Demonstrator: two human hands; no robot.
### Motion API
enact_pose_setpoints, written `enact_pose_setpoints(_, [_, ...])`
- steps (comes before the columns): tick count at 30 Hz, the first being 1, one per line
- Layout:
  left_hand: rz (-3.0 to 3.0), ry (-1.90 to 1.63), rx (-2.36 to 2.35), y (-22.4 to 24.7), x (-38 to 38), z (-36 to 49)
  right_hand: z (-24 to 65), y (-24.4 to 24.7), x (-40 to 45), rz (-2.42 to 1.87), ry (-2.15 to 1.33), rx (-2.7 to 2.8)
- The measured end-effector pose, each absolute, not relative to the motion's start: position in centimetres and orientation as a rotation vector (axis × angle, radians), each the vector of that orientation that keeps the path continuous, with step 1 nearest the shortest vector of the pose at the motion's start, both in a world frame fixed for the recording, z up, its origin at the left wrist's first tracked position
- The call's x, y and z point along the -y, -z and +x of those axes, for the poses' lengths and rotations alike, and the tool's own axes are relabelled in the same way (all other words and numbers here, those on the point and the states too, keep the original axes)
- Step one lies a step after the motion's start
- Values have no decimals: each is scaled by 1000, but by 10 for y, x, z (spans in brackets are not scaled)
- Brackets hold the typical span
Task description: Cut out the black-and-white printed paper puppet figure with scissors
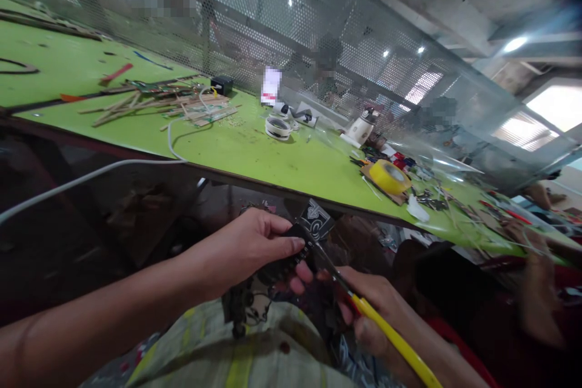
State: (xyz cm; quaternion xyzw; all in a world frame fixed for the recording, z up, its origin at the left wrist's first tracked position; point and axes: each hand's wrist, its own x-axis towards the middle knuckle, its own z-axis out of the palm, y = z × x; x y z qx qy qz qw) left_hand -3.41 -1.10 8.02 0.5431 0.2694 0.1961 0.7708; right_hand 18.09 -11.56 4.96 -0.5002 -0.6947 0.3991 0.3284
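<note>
Below the table edge, my left hand (277,248) is closed on a dark flat piece (299,233), with the thumb on top and fingertips underneath. A black square with white line markings (314,218) shows just beyond it; I cannot tell whether the two are joined. My right hand (370,300) is closed round a yellow-handled tool (386,327) with a slim dark metal front. Its metal end reaches the dark piece near my left thumb. The tool's exact kind is unclear. Dark parts with thin wires (245,309) lie at my lap.
On the green table (227,151) lie a pile of thin wooden strips (136,106), a white ring-shaped roll (277,127) and a yellow tape roll (390,176). A white cable (113,165) hangs over the front edge. Another person's arm (536,279) is at the right.
</note>
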Motion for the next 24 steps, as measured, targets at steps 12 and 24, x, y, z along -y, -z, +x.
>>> enact_pose_setpoints(12, [1152, -405, -620, -82, 11, -32, 172, -95, 118, -1289, -1243, 1866])
enact_pose_setpoints(24, [1153, -397, -604, -79, 9, -25, 173, -91, 118, -1321, -1208, 1818])
